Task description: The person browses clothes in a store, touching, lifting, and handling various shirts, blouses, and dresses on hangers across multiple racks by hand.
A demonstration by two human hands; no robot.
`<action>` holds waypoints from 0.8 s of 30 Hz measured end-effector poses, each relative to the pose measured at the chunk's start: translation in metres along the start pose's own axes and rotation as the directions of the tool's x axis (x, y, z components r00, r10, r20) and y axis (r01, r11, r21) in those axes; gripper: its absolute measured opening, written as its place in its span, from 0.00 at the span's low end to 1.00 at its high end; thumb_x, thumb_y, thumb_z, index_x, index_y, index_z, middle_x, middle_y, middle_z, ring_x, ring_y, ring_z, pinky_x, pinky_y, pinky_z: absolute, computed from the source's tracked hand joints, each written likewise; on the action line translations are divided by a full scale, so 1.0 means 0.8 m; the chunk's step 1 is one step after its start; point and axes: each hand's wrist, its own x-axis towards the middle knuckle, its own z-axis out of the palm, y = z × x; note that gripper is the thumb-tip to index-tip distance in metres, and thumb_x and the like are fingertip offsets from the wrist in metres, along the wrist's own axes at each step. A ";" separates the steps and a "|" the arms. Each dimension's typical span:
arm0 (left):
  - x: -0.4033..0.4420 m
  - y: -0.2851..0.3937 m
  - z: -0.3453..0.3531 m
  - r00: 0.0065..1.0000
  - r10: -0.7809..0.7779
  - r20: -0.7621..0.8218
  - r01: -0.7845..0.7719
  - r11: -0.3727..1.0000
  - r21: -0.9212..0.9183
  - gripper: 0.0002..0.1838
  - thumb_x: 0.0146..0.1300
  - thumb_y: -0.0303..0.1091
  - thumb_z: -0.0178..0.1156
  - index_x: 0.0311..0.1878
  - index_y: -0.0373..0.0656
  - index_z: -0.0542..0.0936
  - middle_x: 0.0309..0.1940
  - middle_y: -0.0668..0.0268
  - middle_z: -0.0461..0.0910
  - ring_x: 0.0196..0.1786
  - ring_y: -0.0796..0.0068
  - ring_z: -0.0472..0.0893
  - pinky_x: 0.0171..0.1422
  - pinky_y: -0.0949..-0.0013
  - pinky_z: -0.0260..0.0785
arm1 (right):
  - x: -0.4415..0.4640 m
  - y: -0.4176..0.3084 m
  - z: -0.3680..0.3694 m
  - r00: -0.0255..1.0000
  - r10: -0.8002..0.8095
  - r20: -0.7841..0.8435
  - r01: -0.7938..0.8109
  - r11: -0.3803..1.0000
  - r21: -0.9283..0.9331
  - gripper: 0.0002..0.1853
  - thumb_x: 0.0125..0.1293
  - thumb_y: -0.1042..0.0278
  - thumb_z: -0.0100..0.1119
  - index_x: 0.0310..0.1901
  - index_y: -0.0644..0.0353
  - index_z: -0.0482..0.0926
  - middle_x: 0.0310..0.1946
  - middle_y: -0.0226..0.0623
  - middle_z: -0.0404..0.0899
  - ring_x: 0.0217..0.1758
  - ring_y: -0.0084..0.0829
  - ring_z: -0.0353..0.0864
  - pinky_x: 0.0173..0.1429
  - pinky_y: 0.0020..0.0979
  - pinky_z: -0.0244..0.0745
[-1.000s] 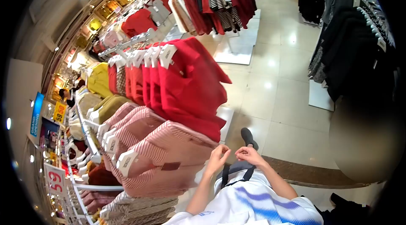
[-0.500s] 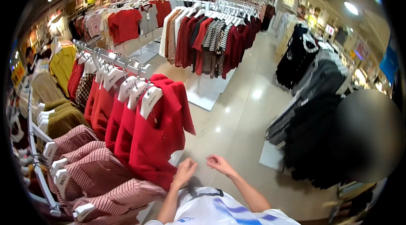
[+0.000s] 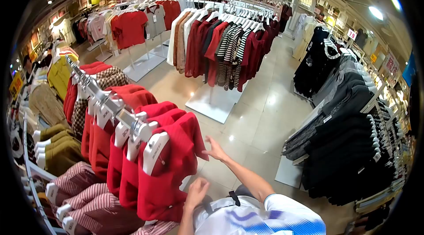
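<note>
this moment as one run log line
left hand: curled, beside front red top | right hand: open, near that top's sleeve, contact unclear | front red top: on white hanger, chrome rail

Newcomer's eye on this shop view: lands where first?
Bright red fabric tops on a shiny metal rail, left foreground. Next, the person's bare right hand, open beside the front top's sleeve, with the loosely curled left hand lower down. Farther back, black-and-white striped tops hang at upper centre.
</note>
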 end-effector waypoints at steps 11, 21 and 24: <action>0.067 -0.002 0.035 0.996 -0.030 -0.089 0.044 0.985 0.168 0.05 0.60 0.29 0.58 0.34 0.38 0.75 0.28 0.64 0.77 0.30 0.72 0.78 0.34 0.70 0.69 | 0.010 0.026 0.028 0.982 -0.102 0.160 0.102 0.995 0.005 0.08 0.56 0.70 0.56 0.35 0.65 0.74 0.27 0.47 0.78 0.32 0.41 0.81 0.37 0.38 0.74; 0.259 0.069 0.123 0.994 -0.058 0.095 0.045 0.990 0.132 0.08 0.62 0.31 0.59 0.37 0.36 0.75 0.31 0.62 0.80 0.34 0.75 0.79 0.36 0.73 0.69 | 0.045 0.117 -0.093 0.759 0.128 0.638 -0.496 0.750 0.439 0.14 0.64 0.59 0.52 0.45 0.60 0.73 0.34 0.38 0.79 0.36 0.29 0.77 0.38 0.28 0.72; 0.326 0.084 0.169 0.976 -0.066 0.207 0.063 0.998 0.025 0.08 0.64 0.31 0.57 0.39 0.35 0.74 0.31 0.62 0.80 0.35 0.76 0.80 0.37 0.75 0.70 | 0.055 0.145 -0.177 0.699 -0.132 0.703 -0.357 0.787 0.503 0.15 0.66 0.57 0.50 0.48 0.58 0.73 0.42 0.41 0.79 0.43 0.29 0.77 0.43 0.30 0.72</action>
